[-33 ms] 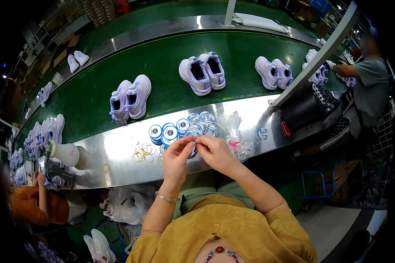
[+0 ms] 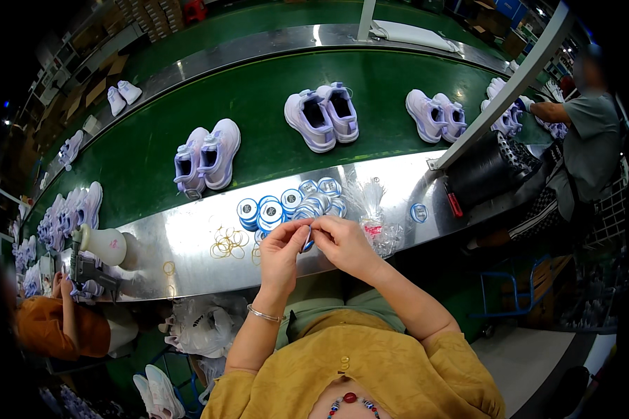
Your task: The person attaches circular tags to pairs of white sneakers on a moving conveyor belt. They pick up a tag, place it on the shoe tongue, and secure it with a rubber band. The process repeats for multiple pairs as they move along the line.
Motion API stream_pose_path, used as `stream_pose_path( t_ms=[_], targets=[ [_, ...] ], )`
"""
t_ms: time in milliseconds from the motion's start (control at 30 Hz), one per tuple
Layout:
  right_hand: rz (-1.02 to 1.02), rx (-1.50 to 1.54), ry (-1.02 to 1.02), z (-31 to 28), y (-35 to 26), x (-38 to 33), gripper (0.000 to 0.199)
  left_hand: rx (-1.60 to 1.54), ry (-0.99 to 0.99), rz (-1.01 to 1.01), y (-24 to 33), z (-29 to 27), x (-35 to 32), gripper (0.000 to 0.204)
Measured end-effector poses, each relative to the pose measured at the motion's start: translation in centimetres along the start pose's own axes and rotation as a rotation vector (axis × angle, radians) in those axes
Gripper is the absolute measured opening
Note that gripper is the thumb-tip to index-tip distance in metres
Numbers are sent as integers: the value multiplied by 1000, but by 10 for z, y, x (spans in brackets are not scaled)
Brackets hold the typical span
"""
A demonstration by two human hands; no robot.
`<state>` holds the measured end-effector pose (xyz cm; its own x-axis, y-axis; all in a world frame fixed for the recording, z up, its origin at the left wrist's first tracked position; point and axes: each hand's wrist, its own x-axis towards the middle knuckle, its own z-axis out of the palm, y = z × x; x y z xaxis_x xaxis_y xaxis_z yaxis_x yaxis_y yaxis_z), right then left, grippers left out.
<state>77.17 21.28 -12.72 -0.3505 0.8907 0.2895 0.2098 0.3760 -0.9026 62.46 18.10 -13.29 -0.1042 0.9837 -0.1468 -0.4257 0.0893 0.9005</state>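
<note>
The left hand (image 2: 282, 250) pinches a blue-edged tag (image 2: 308, 244); the right hand (image 2: 346, 246), fingers bunched, meets it (its hold I cannot tell); a slack pinch could drop it.

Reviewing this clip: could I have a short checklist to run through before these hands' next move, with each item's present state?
1. Left hand has the blue-edged piece between its fingers: ok.
2. Right hand's own grip on that piece: cannot tell, the contact is too small and partly hidden.
3. Round discs lie close beyond the hands: ok.
4. Disc pile neatly stacked: not ok, many overlap loosely.
5. Lone disc with the others: not ok, it lies apart to the right.
6. Middle shoe pair stands upright: ok.
</note>
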Motion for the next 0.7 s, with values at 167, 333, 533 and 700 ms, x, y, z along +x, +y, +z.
stream_pose_path(
  t_ms=[167, 333, 533, 700],
  targets=[
    [322, 464, -90, -5, 14, 2, 19, 20, 63, 83, 0, 5, 2, 7],
    [296, 534, -126, -16, 9, 7, 23, 196, 50, 211, 4, 8, 2, 5],
    [-78, 103, -111, -22, 5, 2, 12, 434, -17, 383, 5, 13, -5, 5],
    [-99, 25, -120, -40, 12, -6, 10, 562, -160, 396, 14, 25, 2, 9]
  ],
)
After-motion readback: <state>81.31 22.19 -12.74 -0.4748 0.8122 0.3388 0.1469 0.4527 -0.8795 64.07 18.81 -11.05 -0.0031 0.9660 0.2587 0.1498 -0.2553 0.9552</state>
